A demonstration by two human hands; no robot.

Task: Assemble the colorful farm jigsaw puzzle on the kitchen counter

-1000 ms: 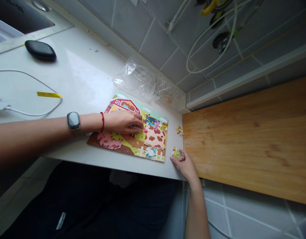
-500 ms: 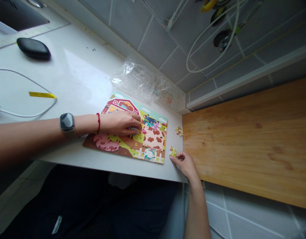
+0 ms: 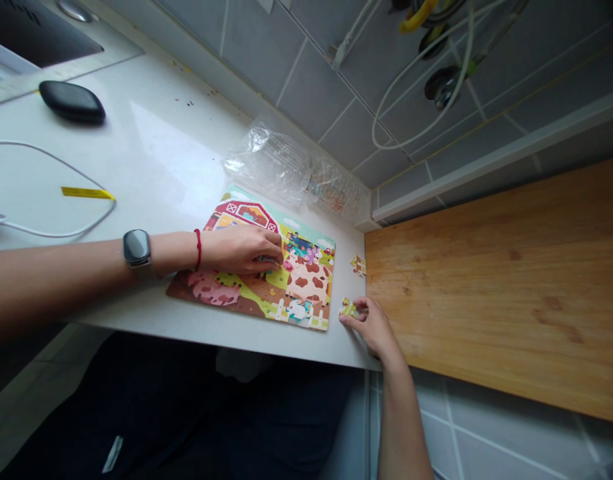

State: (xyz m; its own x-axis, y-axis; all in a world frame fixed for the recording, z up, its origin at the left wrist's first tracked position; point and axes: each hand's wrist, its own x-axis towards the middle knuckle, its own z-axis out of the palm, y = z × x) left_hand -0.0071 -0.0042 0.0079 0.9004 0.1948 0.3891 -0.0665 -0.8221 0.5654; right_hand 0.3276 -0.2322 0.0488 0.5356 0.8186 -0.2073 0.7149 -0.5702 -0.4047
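A farm-picture jigsaw puzzle (image 3: 306,283) lies flat on the white counter, with a red barn, a spotted cow and a pink pig on it. My left hand (image 3: 249,248) rests over its middle, fingers curled together and thumb underneath. A small patterned patch shows between them, but whether it is a held piece or the board I cannot make out. Right of the board, my right hand (image 3: 374,327) pinches a yellow-green puzzle piece (image 3: 348,307) between thumb and fingers, close to the counter. Another puzzle piece (image 3: 358,265) lies loose by the wooden board's edge.
Crumpled clear plastic bags (image 3: 269,160) lie against the tiled wall behind the puzzle. A raised wooden board (image 3: 496,287) borders the counter on the right. To the left are a black computer mouse (image 3: 71,102) and a white cable (image 3: 41,147) with a yellow tag.
The piece in my right hand has turned and tilted slightly, and the right forearm has shifted a little to the right. My left hand stays in place over the puzzle.
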